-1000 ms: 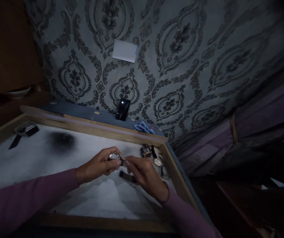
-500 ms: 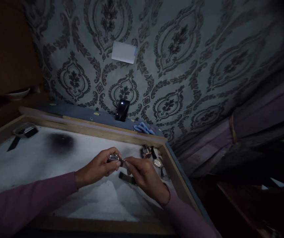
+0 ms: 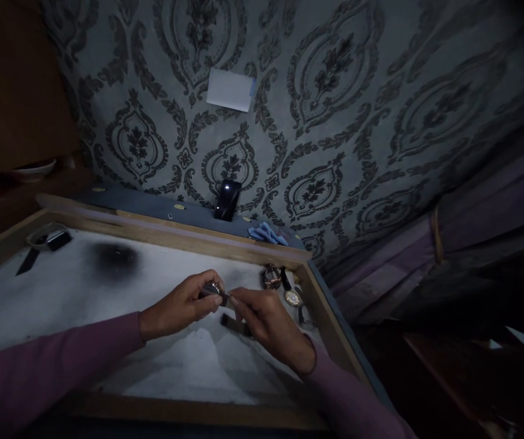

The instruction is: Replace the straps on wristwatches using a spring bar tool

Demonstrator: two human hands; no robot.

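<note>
My left hand (image 3: pixel 187 305) is closed around a round metal-cased wristwatch (image 3: pixel 211 289), its thumb along the near edge. My right hand (image 3: pixel 266 320) pinches a short dark watch strap (image 3: pixel 225 300) right against the watch's side. A thin bright edge shows at those fingertips, too small to make out. Below the hands a separate dark strap piece (image 3: pixel 234 324) lies on the white surface, partly hidden by my right hand. Both hands are just above the shallow wooden-framed tray (image 3: pixel 174 239).
At the tray's right end lie a brown-toned watch (image 3: pixel 271 277), a gold-faced watch (image 3: pixel 291 297) and another watch (image 3: pixel 305 317). A dark-strapped watch (image 3: pixel 55 239) sits in the far left corner. Behind the frame are a phone (image 3: pixel 227 200) and a blue cloth (image 3: pixel 267 233).
The watch has tilted slightly in my left hand, so less of its face shows. My hands stay close together in nearly the same place; the view has shifted a little.
</note>
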